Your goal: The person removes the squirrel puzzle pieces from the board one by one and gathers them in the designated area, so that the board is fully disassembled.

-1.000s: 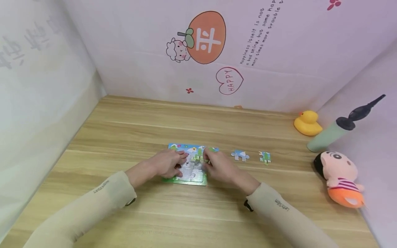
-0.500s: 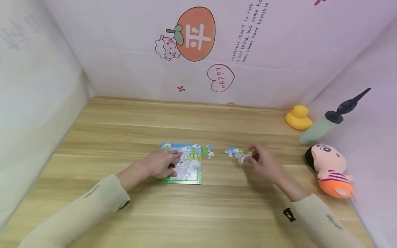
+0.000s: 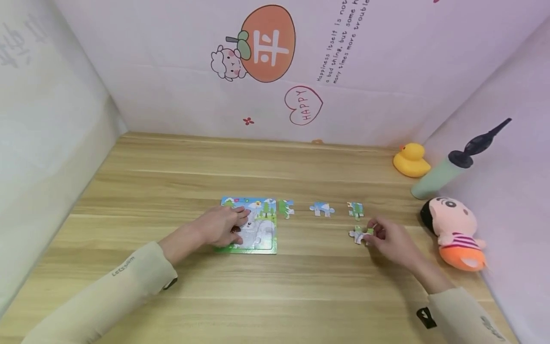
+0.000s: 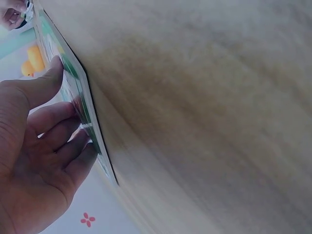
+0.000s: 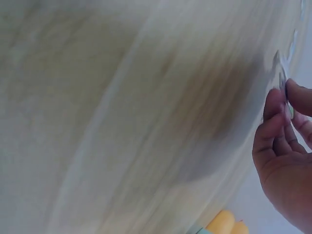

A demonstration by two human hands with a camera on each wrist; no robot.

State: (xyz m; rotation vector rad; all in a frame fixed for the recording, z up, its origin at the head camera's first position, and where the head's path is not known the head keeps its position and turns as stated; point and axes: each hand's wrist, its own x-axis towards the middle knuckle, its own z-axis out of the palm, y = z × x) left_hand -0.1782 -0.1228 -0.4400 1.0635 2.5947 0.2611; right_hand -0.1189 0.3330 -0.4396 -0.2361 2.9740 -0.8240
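My left hand (image 3: 220, 226) rests on the left part of a small jigsaw puzzle board (image 3: 274, 248), its fingertips on the picture of a grey animal. In the left wrist view, thumb and fingers (image 4: 80, 158) touch the board's face and hide part of it. Off to the right, my right hand (image 3: 394, 241) pinches a grey and green puzzle piece (image 3: 357, 235) between thumb and fingers, low over the table. The right wrist view shows this piece (image 5: 281, 66) nearly edge-on.
Three loose puzzle pieces lie in a row right of the board: a green one (image 3: 285, 209), a blue one (image 3: 322, 209) and a tree one (image 3: 355, 209). At the right stand a yellow duck (image 3: 411, 160), a green hand pump (image 3: 436, 179) and a plush doll (image 3: 455, 234).
My right hand has moved right from the board's right edge, past the loose row and then nearer to me, carrying the puzzle piece. My left hand stays on the board; the head view has shifted slightly.
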